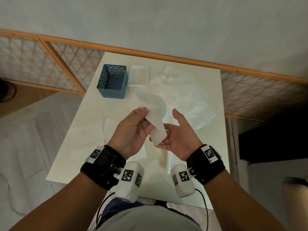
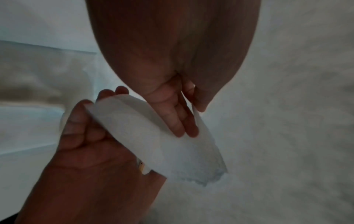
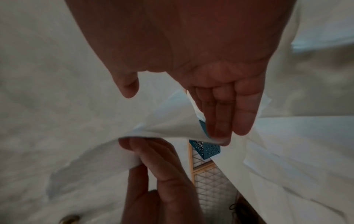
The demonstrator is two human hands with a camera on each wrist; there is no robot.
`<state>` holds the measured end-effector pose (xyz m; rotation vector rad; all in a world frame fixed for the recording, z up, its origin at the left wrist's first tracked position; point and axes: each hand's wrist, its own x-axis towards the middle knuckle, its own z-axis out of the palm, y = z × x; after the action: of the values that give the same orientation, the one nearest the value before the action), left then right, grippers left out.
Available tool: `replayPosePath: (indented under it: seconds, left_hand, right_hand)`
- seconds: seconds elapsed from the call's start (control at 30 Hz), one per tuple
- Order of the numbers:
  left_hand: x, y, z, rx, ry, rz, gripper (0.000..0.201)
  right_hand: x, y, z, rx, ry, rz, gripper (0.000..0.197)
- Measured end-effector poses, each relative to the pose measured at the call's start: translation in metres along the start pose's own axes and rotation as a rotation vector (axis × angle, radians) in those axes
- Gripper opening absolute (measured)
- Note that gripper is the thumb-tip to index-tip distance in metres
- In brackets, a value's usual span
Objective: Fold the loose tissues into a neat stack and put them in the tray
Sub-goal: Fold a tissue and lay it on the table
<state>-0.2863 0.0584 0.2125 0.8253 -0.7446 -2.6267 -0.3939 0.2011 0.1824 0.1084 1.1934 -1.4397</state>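
Note:
I hold one white tissue (image 1: 155, 125) up above the table (image 1: 216, 155), between both hands. My left hand (image 1: 145, 118) pinches its upper part between thumb and fingers (image 2: 176, 121). My right hand (image 1: 170, 131) is under the lower end, with its straight fingers (image 3: 220, 118) against the sheet and its thumb (image 3: 128, 87) apart from it. In the left wrist view the tissue (image 2: 157, 136) curves over the right hand's fingers. The white tray (image 1: 139, 84) stands at the back of the table. Loose tissues (image 1: 186, 92) lie spread to its right.
A blue perforated basket (image 1: 113, 80) stands just left of the tray. Flat tissues (image 1: 88, 135) lie on the table's left side below my left hand. A wooden lattice screen (image 1: 50, 64) runs behind the table, and a dark cabinet (image 1: 275, 139) is at the right.

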Motion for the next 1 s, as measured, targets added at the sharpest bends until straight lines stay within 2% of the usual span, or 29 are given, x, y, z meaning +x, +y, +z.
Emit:
replayPosePath:
  seconds: [0.17, 0.23, 0.3, 0.4, 0.47, 0.57, 0.8, 0.93, 1.0]
  left_hand:
    - [-0.005, -0.007, -0.004, -0.117, -0.026, -0.082, 0.051]
    - [-0.004, -0.009, -0.008, -0.124, -0.037, -0.090, 0.046]
    - [-0.004, -0.011, -0.014, -0.061, -0.054, -0.094, 0.026]
    - [-0.001, -0.013, -0.025, 0.055, -0.028, -0.090, 0.013]
    - [0.000, -0.012, -0.031, 0.101, 0.003, -0.075, 0.014]
    - [0.000, -0.009, -0.034, 0.148, -0.002, -0.075, 0.034]
    - [0.004, -0.010, -0.028, 0.421, -0.058, 0.004, 0.030]
    - [0.005, -0.008, -0.029, 0.506, -0.088, 0.028, 0.039]
    - [0.004, -0.007, -0.028, 0.498, -0.106, 0.028, 0.037]
  right_hand:
    - [0.002, 0.005, -0.006, 0.088, -0.031, 0.009, 0.080]
    - [0.003, 0.008, -0.008, 0.101, 0.013, -0.045, 0.064]
    - [0.003, 0.008, -0.010, 0.154, 0.068, -0.132, 0.048]
    - [0.001, 0.002, -0.018, 0.112, 0.137, -0.243, 0.032]
    - [-0.001, -0.002, -0.023, 0.022, 0.186, -0.293, 0.026]
    - [-0.008, -0.006, -0.027, -0.111, 0.258, -0.346, 0.013]
    - [-0.016, -0.009, -0.032, -0.321, 0.327, -0.372, 0.015]
    - [-0.017, -0.013, -0.031, -0.244, 0.295, -0.390, 0.019]
    - [-0.018, -0.014, -0.030, -0.183, 0.269, -0.418, 0.020]
